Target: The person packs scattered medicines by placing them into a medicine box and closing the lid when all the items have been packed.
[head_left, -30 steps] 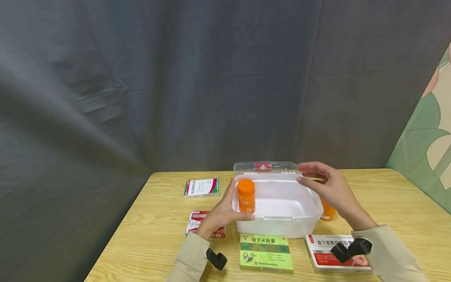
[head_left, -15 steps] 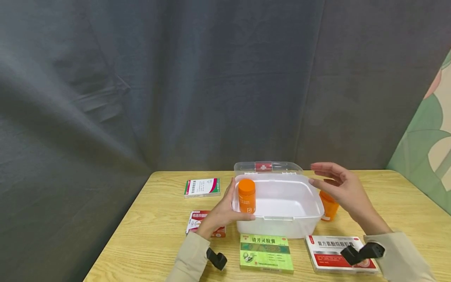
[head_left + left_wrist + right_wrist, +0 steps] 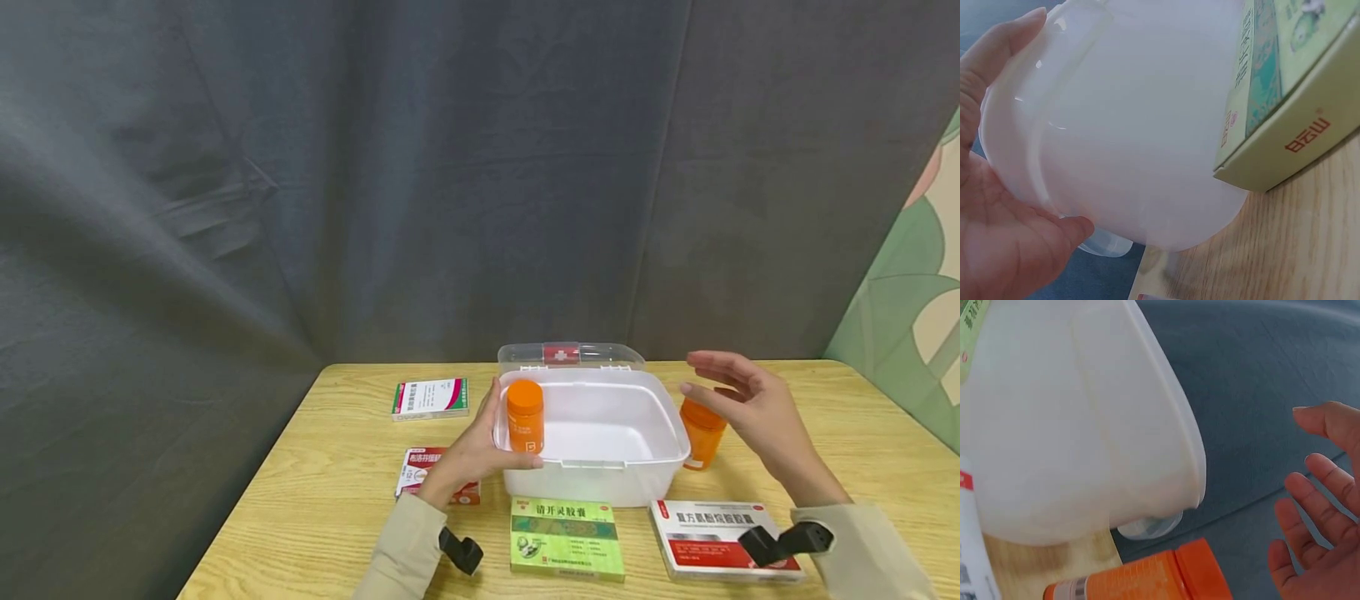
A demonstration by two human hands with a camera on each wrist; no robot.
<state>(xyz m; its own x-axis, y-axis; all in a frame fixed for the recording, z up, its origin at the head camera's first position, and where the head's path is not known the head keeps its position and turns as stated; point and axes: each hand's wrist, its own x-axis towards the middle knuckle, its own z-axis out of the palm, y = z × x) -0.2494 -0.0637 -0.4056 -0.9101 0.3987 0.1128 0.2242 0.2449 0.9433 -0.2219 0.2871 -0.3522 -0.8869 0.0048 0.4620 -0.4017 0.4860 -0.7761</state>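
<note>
My left hand (image 3: 480,446) holds the left front corner of a white plastic box (image 3: 585,487), thumb along its front rim and fingers at its left side. In the left wrist view the hand spans the rim from outside. Inside the box, at the left, an orange bottle (image 3: 526,421) stands upright. A clear lid (image 3: 517,358) with a red cross label hangs open behind the box. My right hand (image 3: 757,408) hovers over a second orange bottle (image 3: 702,437) right of the box, fingers apart and holding nothing. The right wrist view shows this bottle's cap (image 3: 1202,572) below the hand.
A green medicine box (image 3: 566,540) lies in front of the plastic box. To its right is a white and red medicine box (image 3: 712,542). A red and white box (image 3: 420,467) and a white, green and pink box (image 3: 430,400) lie to the left on the wooden table (image 3: 300,500).
My right hand has moved right, away from the plastic box's right rim to above the second orange bottle, which shows more now. My left hand keeps its place.
</note>
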